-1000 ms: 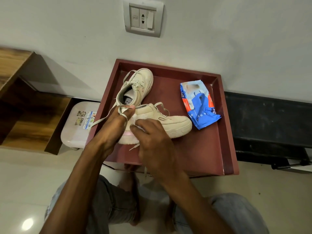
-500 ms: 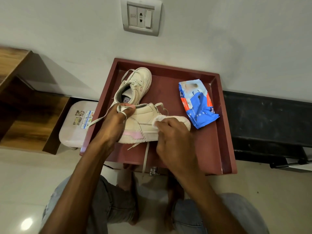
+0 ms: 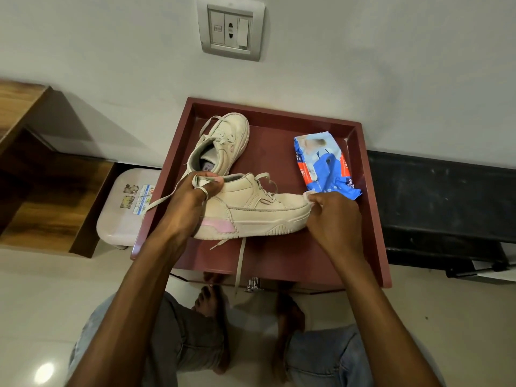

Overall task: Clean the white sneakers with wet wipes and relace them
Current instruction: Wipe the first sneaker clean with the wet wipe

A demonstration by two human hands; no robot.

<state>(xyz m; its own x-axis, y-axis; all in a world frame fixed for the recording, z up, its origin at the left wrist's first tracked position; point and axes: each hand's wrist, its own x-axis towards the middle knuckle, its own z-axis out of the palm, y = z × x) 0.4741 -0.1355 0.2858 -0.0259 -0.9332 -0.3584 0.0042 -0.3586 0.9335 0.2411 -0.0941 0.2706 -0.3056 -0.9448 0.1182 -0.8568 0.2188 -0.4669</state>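
Note:
A cream sneaker with a pink heel patch (image 3: pixel 251 210) lies on its side on the dark red tray (image 3: pixel 371 219), toe to the right. My left hand (image 3: pixel 192 202) grips its heel collar. My right hand (image 3: pixel 332 219) pinches a white wet wipe (image 3: pixel 308 196) against the toe. Loose laces trail off the tray's left and front edges. The second sneaker (image 3: pixel 223 143) stands behind the first, toe pointing away. A blue wet-wipe pack (image 3: pixel 325 166) lies at the tray's right side.
The tray stands against a white wall with a switch plate (image 3: pixel 231 32). A pale plastic stool (image 3: pixel 122 208) and a wooden shelf (image 3: pixel 42 191) are to the left, a black unit (image 3: pixel 441 210) to the right. My knees and feet are below the tray on the tiled floor.
My right hand slid the wipe along the near sneaker from the heel area to the toe. My left hand kept its grip on the heel collar.

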